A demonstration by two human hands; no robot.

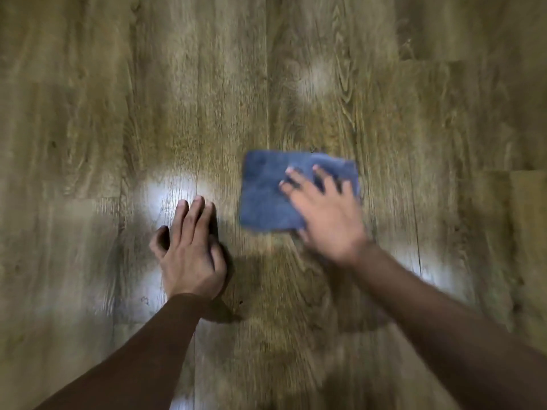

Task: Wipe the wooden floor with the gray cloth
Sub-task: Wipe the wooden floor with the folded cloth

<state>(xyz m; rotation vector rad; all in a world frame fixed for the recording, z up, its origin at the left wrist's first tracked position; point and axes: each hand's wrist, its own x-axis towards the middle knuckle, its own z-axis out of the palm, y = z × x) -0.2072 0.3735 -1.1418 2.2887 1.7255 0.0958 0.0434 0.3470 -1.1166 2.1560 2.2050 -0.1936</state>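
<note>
A folded blue-gray cloth (266, 196) lies flat on the wooden floor (296, 84), right of centre. My right hand (325, 211) presses on its right half with spread, fairly straight fingers and covers that part of it. My left hand (189, 253) rests flat on the bare planks to the left of the cloth, fingers together and pointing away from me, not touching the cloth. The frame is motion-blurred, most around the right hand.
Wood-grain planks fill the whole view, with seams running away from me. Bright light reflections sit on the floor just beyond the left hand (168, 193), farther off (313, 78) and at the right (429, 270).
</note>
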